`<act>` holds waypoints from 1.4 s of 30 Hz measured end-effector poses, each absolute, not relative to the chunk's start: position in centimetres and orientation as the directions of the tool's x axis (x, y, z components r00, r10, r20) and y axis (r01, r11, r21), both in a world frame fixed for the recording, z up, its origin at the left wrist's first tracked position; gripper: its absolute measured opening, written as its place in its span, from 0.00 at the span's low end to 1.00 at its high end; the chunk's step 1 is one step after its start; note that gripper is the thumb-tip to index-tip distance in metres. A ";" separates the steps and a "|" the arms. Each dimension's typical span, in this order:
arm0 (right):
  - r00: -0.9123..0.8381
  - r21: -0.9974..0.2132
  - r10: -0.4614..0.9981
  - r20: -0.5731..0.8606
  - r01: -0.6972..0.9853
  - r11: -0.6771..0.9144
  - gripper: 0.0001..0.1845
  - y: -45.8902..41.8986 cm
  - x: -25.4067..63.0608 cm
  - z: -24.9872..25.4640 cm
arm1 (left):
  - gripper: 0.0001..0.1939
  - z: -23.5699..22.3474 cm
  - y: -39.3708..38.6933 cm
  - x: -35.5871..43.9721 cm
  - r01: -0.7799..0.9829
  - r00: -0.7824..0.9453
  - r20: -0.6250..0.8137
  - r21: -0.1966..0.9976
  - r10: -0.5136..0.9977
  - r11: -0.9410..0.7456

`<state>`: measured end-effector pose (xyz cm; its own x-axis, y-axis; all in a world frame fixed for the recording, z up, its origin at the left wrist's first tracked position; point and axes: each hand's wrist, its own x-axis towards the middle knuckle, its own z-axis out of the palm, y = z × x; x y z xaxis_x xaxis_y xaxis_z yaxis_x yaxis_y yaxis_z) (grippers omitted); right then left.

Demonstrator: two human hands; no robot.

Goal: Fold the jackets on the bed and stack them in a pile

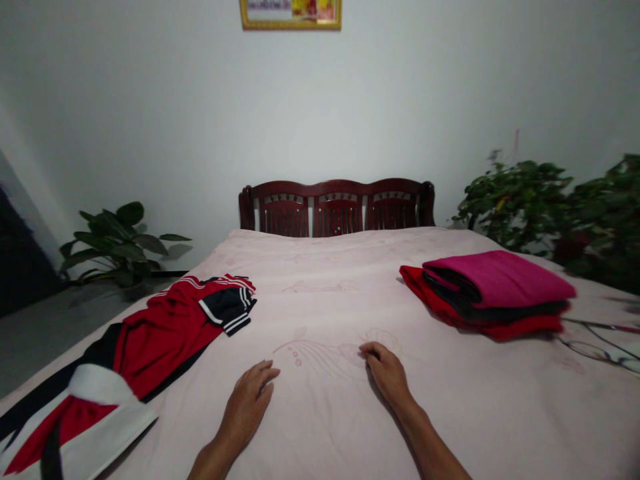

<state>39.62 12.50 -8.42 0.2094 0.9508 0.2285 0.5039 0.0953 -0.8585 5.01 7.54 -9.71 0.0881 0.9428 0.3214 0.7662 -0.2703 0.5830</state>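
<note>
My left hand (249, 399) rests on the pale pink bedspread (320, 427), fingers stretched forward and thumb apart, with nothing in it. Opposite, my right hand (389, 375) lies low over the same cloth, fingers loosely bent, holding nothing I can see. To the left of my hands lies a rumpled red and black garment (165, 327) with white stripes. Nearer me on that side is a white, red and black garment (107, 433). On the right sits a stack of folded clothes: magenta cloth (510, 280) on top, dark cloth between, red cloth (500, 330) underneath.
Glasses (583, 349) and a thin dark-red stick-like item (617, 327) lie at the right edge. A dark wooden headboard (337, 210) closes the far end. Leafy plants stand left (117, 247) and right (520, 200). A gold-framed picture (291, 25) hangs above.
</note>
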 end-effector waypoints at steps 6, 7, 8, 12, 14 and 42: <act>0.195 -0.864 0.954 0.229 0.493 0.106 0.17 12.6 39.7 -8.7 | 0.17 -9.8 7.6 5.0 0.775 0.084 0.337 0.570 0.938 -0.274; 0.195 -0.865 0.954 0.227 0.491 0.105 0.17 12.6 39.7 -8.8 | 0.17 -9.8 7.6 5.0 0.776 0.083 0.341 0.568 0.937 -0.275; 0.196 -0.866 0.955 0.224 0.490 0.103 0.17 12.6 39.7 -8.9 | 0.17 -9.8 7.6 5.0 0.776 0.082 0.345 0.567 0.935 -0.277; 0.205 -0.869 0.956 0.212 0.486 0.089 0.16 12.7 39.8 -9.1 | 0.17 -9.6 7.5 5.0 0.775 0.084 0.341 0.568 0.936 -0.277; 0.203 -0.873 0.955 0.215 0.479 0.095 0.16 12.7 39.8 -9.1 | 0.17 -9.6 7.5 5.1 0.774 0.082 0.340 0.571 0.937 -0.275; 0.195 -0.862 0.959 0.207 0.499 0.085 0.17 12.5 39.6 -8.6 | 0.17 -9.7 7.5 5.1 0.774 0.091 0.354 0.563 0.931 -0.290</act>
<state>39.64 12.50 -8.62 0.1952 0.9586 0.2073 0.4989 0.0849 -0.8625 5.07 7.49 -9.65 0.0909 0.9309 0.3537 0.7740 -0.2895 0.5632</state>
